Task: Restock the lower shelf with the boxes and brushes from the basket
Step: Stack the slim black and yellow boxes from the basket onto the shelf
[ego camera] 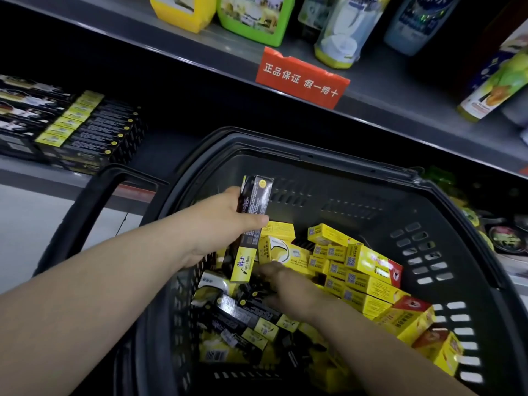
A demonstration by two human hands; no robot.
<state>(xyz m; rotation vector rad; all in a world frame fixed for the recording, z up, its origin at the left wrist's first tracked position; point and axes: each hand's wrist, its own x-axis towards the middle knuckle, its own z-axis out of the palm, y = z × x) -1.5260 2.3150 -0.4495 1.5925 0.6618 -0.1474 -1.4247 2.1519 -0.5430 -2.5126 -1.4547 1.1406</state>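
Fingers point(254, 220) of the left hand point(223, 224) clamped a black-and-yellow box point(255, 200); the right hand point(288, 290), at five o'clock inside the basket point(314, 160), showed no clear grip.

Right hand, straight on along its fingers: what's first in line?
Probably the yellow end of the black-and-yellow box that the left hand holds: the right hand points up-left at it. Depth is unclear; it may pass below, to the basket wall.

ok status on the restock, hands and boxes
Left hand grips a long black box over the basket. Right hand down in the pile, grip unclear. Shelf stack far left.
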